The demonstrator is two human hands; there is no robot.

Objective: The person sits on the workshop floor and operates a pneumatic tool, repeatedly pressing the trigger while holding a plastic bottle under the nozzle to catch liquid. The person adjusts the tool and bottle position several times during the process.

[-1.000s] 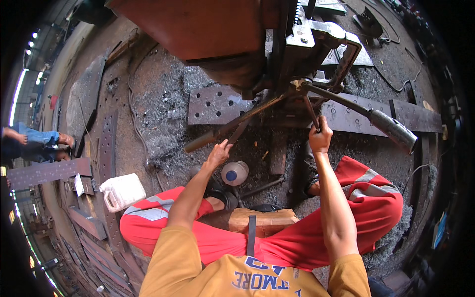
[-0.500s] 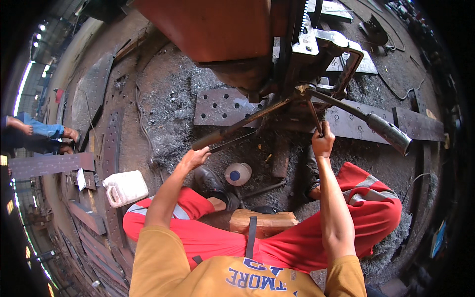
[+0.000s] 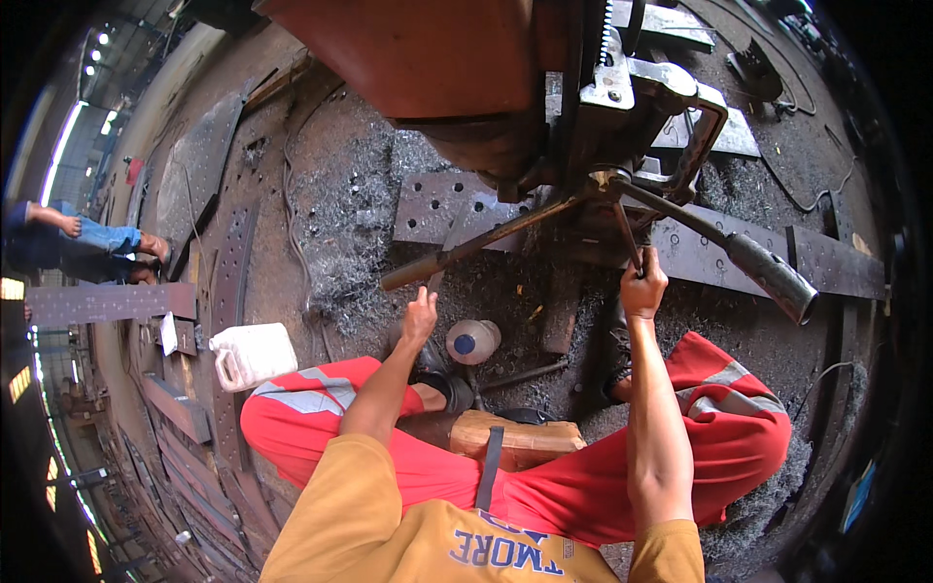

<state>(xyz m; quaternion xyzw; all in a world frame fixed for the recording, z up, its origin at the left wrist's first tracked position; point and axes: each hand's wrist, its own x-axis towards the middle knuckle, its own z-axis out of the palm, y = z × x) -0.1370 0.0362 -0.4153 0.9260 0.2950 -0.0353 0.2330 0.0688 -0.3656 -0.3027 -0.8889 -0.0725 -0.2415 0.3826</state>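
Note:
A drilling machine with a large red-brown body (image 3: 418,58) stands over a steel plate with rows of holes (image 3: 413,222). Three feed-handle spokes fan out from its hub. My right hand (image 3: 643,284) is closed round the short middle feed handle (image 3: 625,233). My left hand (image 3: 419,317) grips a thin flat metal strip (image 3: 453,231), which points away from me over the holed plate and passes beneath the long left spoke (image 3: 491,236). The right spoke ends in a thick pipe sleeve (image 3: 773,277), which neither hand touches. The drill's tip is hidden.
Metal shavings (image 3: 340,223) cover the floor around the plate. A round plastic bottle with a blue cap (image 3: 473,342) stands near my left foot, and a white jerrycan (image 3: 255,357) sits farther left. I sit on a wooden block (image 3: 515,437). Another person's legs (image 3: 107,238) show at far left.
My left hand has moved right, and the strip has swung from pointing rightward to pointing away over the plate. My right hand stays on the feed handle; the view has shifted slightly.

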